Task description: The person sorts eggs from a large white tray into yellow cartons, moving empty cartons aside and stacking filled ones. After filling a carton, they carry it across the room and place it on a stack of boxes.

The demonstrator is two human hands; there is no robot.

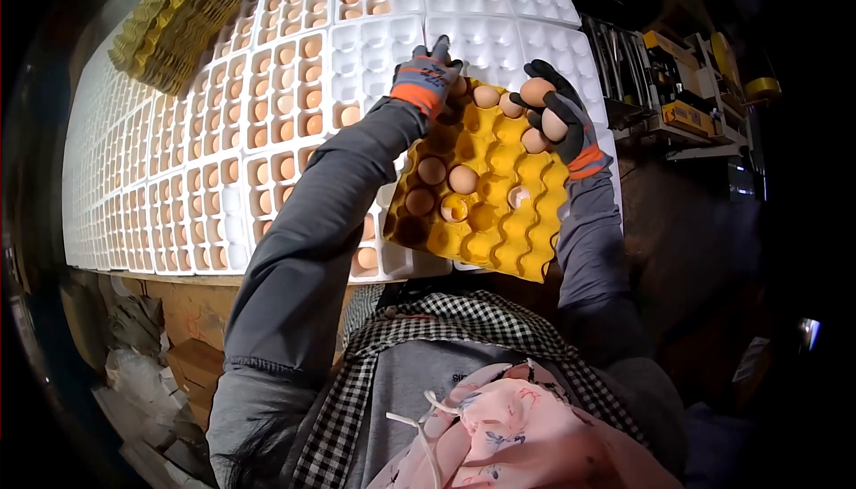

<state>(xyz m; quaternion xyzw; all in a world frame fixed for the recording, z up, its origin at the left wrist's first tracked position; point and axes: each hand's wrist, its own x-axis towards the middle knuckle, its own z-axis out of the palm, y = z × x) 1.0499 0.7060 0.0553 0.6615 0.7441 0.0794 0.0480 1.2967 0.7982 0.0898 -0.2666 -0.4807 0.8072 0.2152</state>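
Observation:
My left hand [428, 79], in a grey and orange work glove, reaches over the yellow egg tray's far left corner and the white foam tray [373, 54]. Its visible fingers are stretched out; the palm side is hidden. Close by its fingers lies an egg [457, 88]. My gloved right hand [573, 123] is closed around two brown eggs, one [537, 91] at the fingertips and one [554, 125] lower. Beneath it, the yellow egg tray [508, 164] holds several eggs, along with what look like broken shells [455, 210].
Foam trays filled with brown eggs [285, 79] cover the table's left side. Unfilled foam trays [477, 43] lie at the far right. Stacked yellow trays [171, 25] sit on the far left eggs. A rack with yellow boxes [687, 119] stands beyond the right edge.

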